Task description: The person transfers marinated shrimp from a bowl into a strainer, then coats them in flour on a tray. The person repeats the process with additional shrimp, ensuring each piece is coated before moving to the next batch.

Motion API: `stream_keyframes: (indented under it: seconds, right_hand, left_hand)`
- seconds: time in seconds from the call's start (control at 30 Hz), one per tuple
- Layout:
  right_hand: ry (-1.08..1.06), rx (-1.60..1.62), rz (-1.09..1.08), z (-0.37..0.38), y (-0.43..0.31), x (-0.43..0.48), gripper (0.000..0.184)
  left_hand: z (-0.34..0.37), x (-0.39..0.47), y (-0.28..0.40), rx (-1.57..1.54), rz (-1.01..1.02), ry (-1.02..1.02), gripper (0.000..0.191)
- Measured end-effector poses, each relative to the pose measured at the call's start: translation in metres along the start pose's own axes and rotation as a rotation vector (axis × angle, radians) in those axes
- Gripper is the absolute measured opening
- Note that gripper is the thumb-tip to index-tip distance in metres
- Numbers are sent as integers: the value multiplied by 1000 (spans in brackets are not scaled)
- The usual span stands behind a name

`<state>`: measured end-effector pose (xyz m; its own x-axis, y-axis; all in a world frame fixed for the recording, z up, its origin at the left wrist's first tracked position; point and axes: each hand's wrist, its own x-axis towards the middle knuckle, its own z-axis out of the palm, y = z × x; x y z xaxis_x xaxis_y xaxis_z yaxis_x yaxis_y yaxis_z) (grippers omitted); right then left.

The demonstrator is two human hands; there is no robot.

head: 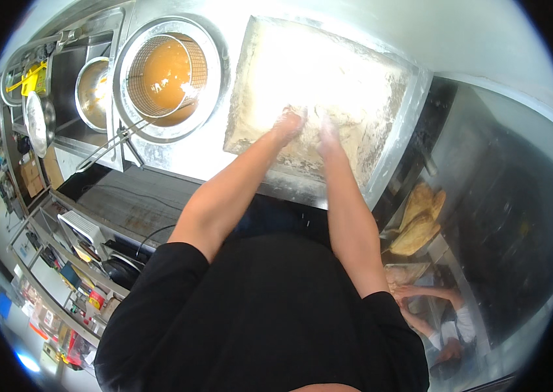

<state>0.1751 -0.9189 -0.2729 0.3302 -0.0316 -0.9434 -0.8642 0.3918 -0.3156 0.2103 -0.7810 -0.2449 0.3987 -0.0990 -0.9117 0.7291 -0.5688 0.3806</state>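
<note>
Both of my hands are over a wide metal tray (406,115) spread with pale flour-like powder. My left hand (289,123) is down at the powder, its fingers blurred and dusted white. Close beside it on the right is my right hand (327,134), also blurred and powdered. A pale, coated lump (342,116) shows around the fingertips, but glare washes out its shape. Whether either hand grips it I cannot tell. To the left stands a large steel bowl (213,81) of orange-yellow liquid (164,73). A round wire-mesh basket (137,85) sits in that liquid.
The basket's long handle (105,149) juts over the counter's front edge. Further left, a steel bowl (91,98) stands in a sink (63,73). At right are flat brownish-yellow pieces (416,220), kind unclear. Another person's hands (404,293) are by a tray at lower right.
</note>
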Motion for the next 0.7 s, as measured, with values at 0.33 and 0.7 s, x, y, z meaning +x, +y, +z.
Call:
stream_keyframes:
  seconds: [0.33, 0.7]
  right_hand:
    - [172, -1838, -457, -78, 22, 7, 34]
    - [53, -278, -192, 5, 9, -5, 35]
  left_hand:
    - [-32, -10, -37, 1025, -60, 259, 41]
    - [29, 21, -16, -55, -46, 97, 46]
